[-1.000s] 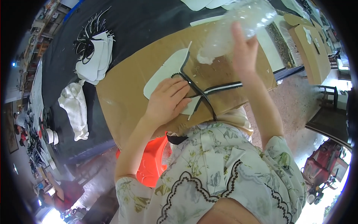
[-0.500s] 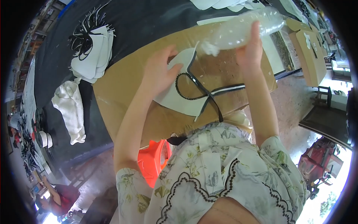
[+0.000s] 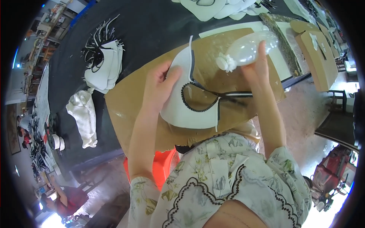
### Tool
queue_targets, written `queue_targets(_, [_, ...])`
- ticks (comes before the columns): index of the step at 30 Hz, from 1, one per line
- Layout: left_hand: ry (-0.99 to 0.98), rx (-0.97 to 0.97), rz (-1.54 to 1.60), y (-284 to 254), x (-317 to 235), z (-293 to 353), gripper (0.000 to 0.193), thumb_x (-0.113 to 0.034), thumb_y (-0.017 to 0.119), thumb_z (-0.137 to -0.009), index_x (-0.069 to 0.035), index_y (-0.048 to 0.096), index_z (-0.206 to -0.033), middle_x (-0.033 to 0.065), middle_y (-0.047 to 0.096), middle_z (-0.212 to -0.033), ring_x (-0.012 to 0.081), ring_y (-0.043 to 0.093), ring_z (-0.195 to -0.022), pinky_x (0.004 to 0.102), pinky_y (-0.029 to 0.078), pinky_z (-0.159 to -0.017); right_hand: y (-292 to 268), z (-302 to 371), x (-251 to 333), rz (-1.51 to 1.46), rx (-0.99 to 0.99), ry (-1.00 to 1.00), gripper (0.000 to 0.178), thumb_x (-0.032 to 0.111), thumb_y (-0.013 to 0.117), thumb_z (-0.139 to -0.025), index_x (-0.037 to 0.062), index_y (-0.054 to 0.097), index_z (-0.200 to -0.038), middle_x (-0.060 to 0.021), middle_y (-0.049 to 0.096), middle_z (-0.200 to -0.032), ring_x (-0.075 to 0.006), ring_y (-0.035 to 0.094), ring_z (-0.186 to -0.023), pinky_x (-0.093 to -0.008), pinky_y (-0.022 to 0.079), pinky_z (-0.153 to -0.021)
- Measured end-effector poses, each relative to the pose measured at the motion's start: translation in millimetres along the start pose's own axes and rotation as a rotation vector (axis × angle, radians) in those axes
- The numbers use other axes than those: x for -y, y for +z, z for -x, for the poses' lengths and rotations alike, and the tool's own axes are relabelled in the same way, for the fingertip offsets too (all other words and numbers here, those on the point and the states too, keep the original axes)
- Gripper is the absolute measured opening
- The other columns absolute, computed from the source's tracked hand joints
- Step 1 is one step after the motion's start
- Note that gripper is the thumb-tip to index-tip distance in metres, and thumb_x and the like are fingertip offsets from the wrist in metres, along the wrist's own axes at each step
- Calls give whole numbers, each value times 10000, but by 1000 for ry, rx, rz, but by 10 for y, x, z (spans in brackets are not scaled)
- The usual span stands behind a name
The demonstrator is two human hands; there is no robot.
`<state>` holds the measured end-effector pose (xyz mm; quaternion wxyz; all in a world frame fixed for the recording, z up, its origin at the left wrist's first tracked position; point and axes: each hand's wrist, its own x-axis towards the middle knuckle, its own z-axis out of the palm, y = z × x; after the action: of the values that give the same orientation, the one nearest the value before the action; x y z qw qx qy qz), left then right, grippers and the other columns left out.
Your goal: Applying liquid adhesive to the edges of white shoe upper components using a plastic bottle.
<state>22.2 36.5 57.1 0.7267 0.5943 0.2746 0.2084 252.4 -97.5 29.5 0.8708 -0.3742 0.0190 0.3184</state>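
My left hand (image 3: 163, 83) pinches the upper left of a white visor (image 3: 176, 106), its thumb on top. The visor is a curved, flat piece with black edging, a ribbed black trim around its inner curve and black-and-white straps (image 3: 235, 94) trailing right. It lies on a brown cardboard sheet (image 3: 129, 98), partly lifted at the top. In my right hand (image 3: 258, 68) is a clear plastic bottle (image 3: 251, 49), tilted on its side, with its mouth towards the left. White, lumpy stuff clings around that mouth. The bottle is apart from the visor.
On the black table cover to the left lie a stack of white visors (image 3: 106, 66) with black straps, a white cloth (image 3: 83, 117) and white rolls (image 3: 57, 142). More white pieces (image 3: 213, 9) lie at the far side. A cardboard box (image 3: 317, 60) stands right. Another person (image 3: 62, 201) sits lower left.
My left hand has closed on the visor, which has turned and shifted slightly. The bottle, still in my right hand, has moved nearer and right. The whole view has shifted a little.
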Motion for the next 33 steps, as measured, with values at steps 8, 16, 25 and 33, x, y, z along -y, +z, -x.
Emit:
queue_targets(8, [102, -27, 242, 374, -128, 223, 255, -126, 582, -872, -11, 578, -1099, 16, 629, -934, 60, 566, -785, 209, 458, -703, 784, 520, 259, 105, 114, -473, 432, 335, 544, -897, 59, 443, -1214, -91, 498, -1175, -224, 498, -1094, -389, 392, -959])
queue_targets(16, [119, -10, 308, 499, -130, 234, 243, -118, 572, -877, -12, 579, -1096, 12, 625, -937, 54, 564, -804, 208, 456, -717, 656, 550, 351, 233, 97, -615, 421, 338, 621, -847, 23, 511, -1104, -65, 566, -1032, -166, 555, -956, -352, 479, -831])
queue_targets(25, [98, 103, 260, 487, -85, 249, 224, -125, 577, -876, -11, 593, -1067, -1, 621, -909, 43, 551, -777, 198, 442, -692, 785, 306, 452, 234, 20, -559, 416, 344, 600, -859, 4, 526, -1087, -58, 570, -1022, -159, 568, -934, -338, 485, -812])
queue_targets(33, [175, -47, 304, 443, -139, 186, 223, -150, 565, -888, -10, 595, -1059, 8, 631, -919, 47, 565, -788, 198, 449, -697, 654, 704, 325, 363, 230, -644, 476, 348, 598, -862, -1, 463, -1156, -93, 540, -1067, -199, 553, -949, -355, 483, -794])
